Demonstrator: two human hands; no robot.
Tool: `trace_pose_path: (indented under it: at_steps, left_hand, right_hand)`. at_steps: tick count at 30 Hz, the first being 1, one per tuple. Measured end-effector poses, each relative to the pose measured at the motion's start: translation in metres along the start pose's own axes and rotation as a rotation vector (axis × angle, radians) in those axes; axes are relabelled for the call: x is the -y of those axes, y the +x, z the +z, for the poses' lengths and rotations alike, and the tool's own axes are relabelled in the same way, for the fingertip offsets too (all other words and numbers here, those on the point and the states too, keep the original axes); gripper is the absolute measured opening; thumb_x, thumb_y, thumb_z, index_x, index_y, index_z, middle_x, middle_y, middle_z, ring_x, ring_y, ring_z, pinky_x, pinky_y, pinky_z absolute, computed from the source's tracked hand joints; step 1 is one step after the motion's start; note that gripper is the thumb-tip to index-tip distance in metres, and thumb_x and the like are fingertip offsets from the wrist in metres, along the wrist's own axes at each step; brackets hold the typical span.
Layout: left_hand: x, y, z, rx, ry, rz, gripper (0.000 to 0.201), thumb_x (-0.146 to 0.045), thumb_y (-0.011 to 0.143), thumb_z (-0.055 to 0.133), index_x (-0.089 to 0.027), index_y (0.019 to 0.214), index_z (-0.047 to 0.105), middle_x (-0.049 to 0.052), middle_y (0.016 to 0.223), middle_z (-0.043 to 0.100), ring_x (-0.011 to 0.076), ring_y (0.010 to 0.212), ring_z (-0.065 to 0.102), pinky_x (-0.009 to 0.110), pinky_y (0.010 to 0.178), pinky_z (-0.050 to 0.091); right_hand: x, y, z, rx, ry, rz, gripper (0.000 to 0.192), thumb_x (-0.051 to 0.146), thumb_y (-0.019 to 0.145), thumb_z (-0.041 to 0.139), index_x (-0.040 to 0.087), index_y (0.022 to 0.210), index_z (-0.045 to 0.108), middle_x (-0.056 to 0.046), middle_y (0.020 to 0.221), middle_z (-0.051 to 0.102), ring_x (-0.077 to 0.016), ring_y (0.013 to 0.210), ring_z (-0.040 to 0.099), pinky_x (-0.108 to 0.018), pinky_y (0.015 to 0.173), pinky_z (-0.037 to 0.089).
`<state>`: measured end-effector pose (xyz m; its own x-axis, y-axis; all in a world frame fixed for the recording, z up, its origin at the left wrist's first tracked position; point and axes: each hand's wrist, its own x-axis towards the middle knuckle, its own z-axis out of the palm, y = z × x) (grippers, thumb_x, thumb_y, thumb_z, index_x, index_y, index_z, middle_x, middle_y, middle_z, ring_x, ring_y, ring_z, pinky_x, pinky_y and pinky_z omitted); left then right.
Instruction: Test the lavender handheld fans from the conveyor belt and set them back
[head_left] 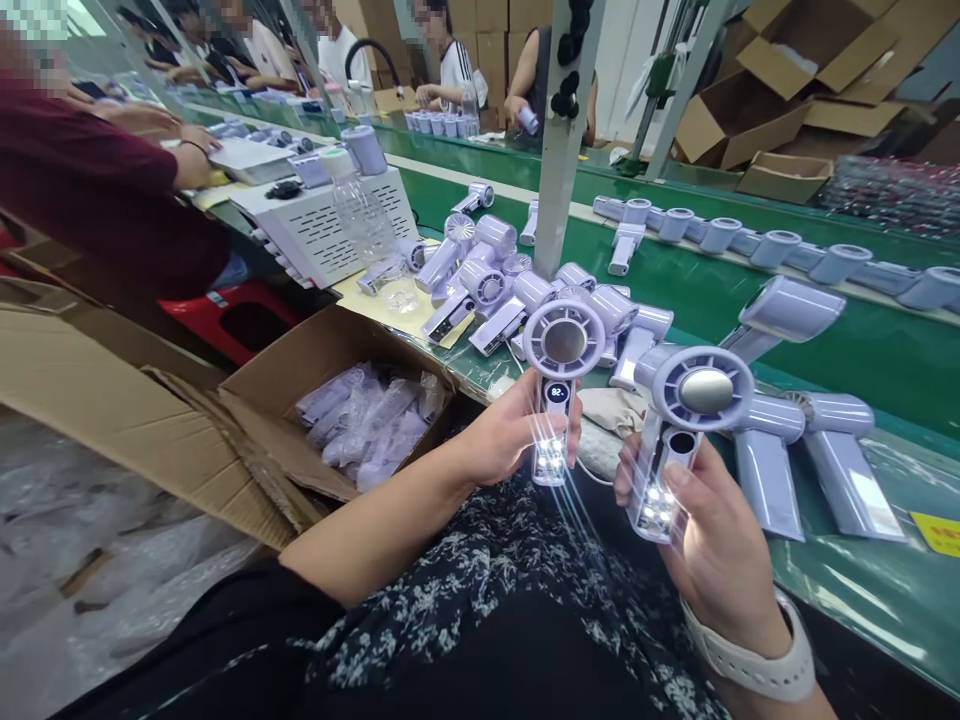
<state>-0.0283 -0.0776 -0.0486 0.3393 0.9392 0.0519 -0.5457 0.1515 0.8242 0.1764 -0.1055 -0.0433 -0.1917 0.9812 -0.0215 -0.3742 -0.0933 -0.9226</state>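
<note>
My left hand grips the handle of a pale lilac handheld fan; its small screen is lit and a light glows at the handle's base. My right hand holds a second lilac fan by the handle, thumb over its front, with a light on at the bottom too. Both fans stand upright just in front of the green table's edge. A pile of like fans lies right behind them.
An open cardboard box of bagged parts sits at my left. A grey post rises behind the pile. More fans line the green conveyor. A clear bottle and white device stand left. Other people work along the line.
</note>
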Motion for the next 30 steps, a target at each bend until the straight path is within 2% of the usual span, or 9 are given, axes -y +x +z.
trace_pose_path:
  at_steps: [4, 9, 12, 15, 18, 24, 30]
  left_hand:
    - [-0.002, 0.0, -0.002, -0.015, -0.017, -0.015, 0.047, -0.032, 0.077, 0.083, -0.019, 0.11, 0.053, 0.0, 0.088, 0.063, 0.0139, 0.069, 0.063, 0.031, 0.062, 0.056]
    - [-0.002, -0.006, -0.003, 0.049, -0.147, -0.031, 0.052, -0.028, 0.071, 0.084, -0.019, 0.115, 0.057, 0.001, 0.093, 0.062, 0.0142, 0.075, 0.064, 0.031, 0.067, 0.057]
    - [0.001, -0.007, -0.006, 0.019, -0.085, -0.017, 0.05, -0.022, 0.072, 0.084, -0.02, 0.113, 0.055, -0.001, 0.091, 0.061, 0.0132, 0.073, 0.063, 0.029, 0.065, 0.057]
    - [0.003, -0.007, -0.011, 0.001, -0.009, 0.009, 0.052, -0.025, 0.075, 0.084, -0.02, 0.115, 0.052, -0.001, 0.092, 0.062, 0.0138, 0.075, 0.065, 0.03, 0.067, 0.058]
    - [0.004, -0.008, -0.013, -0.009, 0.042, 0.04, 0.049, -0.028, 0.075, 0.085, -0.02, 0.109, 0.051, -0.002, 0.089, 0.062, 0.0129, 0.072, 0.065, 0.028, 0.066, 0.056]
    - [0.002, -0.01, -0.009, 0.021, 0.024, -0.003, 0.05, -0.032, 0.076, 0.084, -0.02, 0.111, 0.05, 0.0, 0.096, 0.061, 0.015, 0.071, 0.068, 0.033, 0.064, 0.059]
    - [0.005, -0.007, -0.013, -0.004, 0.05, 0.016, 0.047, -0.031, 0.073, 0.084, -0.019, 0.103, 0.05, -0.002, 0.09, 0.063, 0.0148, 0.067, 0.069, 0.035, 0.071, 0.058]
  right_hand:
    - [-0.002, 0.001, 0.0, 0.0, -0.005, 0.017, 0.025, 0.04, 0.091, 0.074, 0.026, 0.111, 0.073, -0.003, 0.097, 0.07, -0.0159, 0.074, 0.067, -0.027, 0.065, 0.057]
    - [-0.004, 0.002, 0.002, 0.039, 0.002, 0.042, 0.024, 0.041, 0.089, 0.074, 0.023, 0.105, 0.073, -0.005, 0.095, 0.069, -0.0157, 0.071, 0.066, -0.026, 0.061, 0.057]
    - [-0.004, 0.002, 0.003, 0.067, 0.008, 0.052, 0.023, 0.04, 0.088, 0.075, 0.022, 0.103, 0.073, -0.005, 0.094, 0.069, -0.0158, 0.071, 0.066, -0.026, 0.06, 0.057]
    - [-0.004, 0.003, 0.004, 0.065, 0.01, 0.051, 0.023, 0.04, 0.089, 0.075, 0.022, 0.103, 0.073, -0.005, 0.094, 0.071, -0.0154, 0.069, 0.066, -0.025, 0.059, 0.056]
    - [-0.006, 0.003, 0.004, 0.053, 0.002, 0.052, 0.023, 0.041, 0.09, 0.074, 0.022, 0.102, 0.073, -0.006, 0.093, 0.071, -0.0152, 0.068, 0.064, -0.025, 0.057, 0.056]
    - [-0.011, 0.001, 0.003, 0.132, -0.029, 0.055, 0.021, 0.041, 0.093, 0.072, 0.024, 0.105, 0.074, -0.005, 0.098, 0.071, -0.015, 0.07, 0.066, -0.025, 0.059, 0.057]
    - [-0.011, 0.001, 0.002, 0.099, -0.047, 0.068, 0.022, 0.042, 0.093, 0.071, 0.023, 0.102, 0.073, -0.006, 0.095, 0.071, -0.0148, 0.067, 0.065, -0.024, 0.057, 0.057]
